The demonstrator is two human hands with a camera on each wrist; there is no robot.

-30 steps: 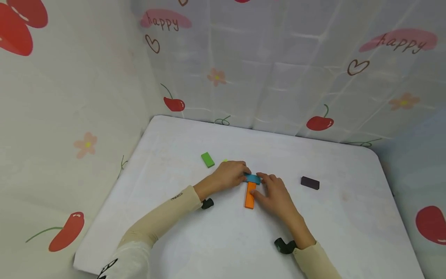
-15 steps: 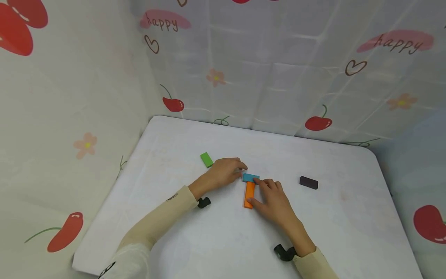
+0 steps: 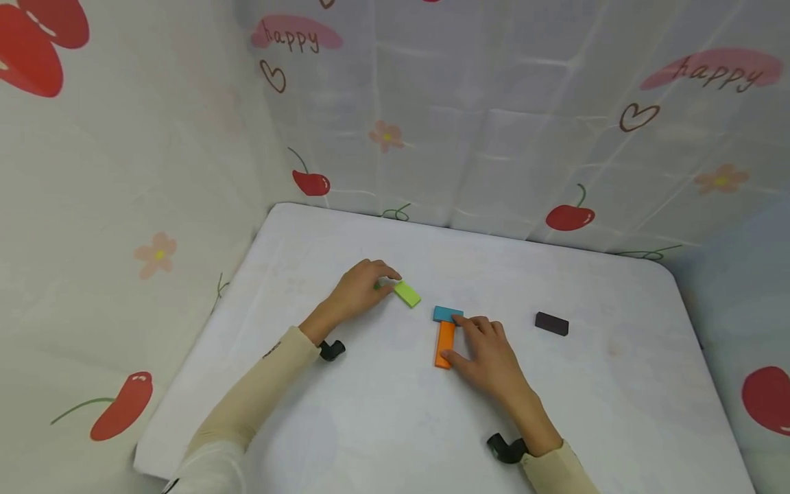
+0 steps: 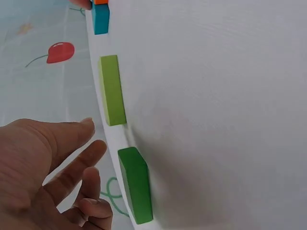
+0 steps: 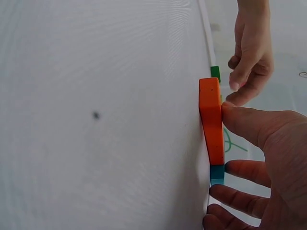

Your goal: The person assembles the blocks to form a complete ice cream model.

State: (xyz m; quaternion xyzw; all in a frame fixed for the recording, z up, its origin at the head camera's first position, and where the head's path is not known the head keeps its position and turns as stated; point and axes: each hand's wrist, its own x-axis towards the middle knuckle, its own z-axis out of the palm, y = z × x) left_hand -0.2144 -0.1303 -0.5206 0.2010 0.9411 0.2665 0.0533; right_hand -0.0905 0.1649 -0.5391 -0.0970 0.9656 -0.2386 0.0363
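An orange block (image 3: 444, 346) lies lengthwise toward the person, with a blue block (image 3: 443, 313) set crosswise at its far end, like a T. My right hand (image 3: 492, 358) rests against both: the thumb on the orange block, the index finger at the blue one. To the left, my left hand (image 3: 358, 289) hovers with thumb and index finger apart, holding nothing. Right by its fingertips lies a lime green block (image 3: 408, 293). A darker green block (image 4: 136, 186) shows in the left wrist view; in the head view the left hand hides most of it.
A black block (image 3: 552, 324) lies to the right of the right hand on the white table (image 3: 592, 391). Printed curtains (image 3: 469, 137) hang behind the table's back edge and at its sides. Dark wrist cameras (image 3: 507, 449) are worn below both hands.
My left hand has left the blue block and moved left, uncovering the lime block and covering the darker green one. The right index finger has shifted onto the blue block.
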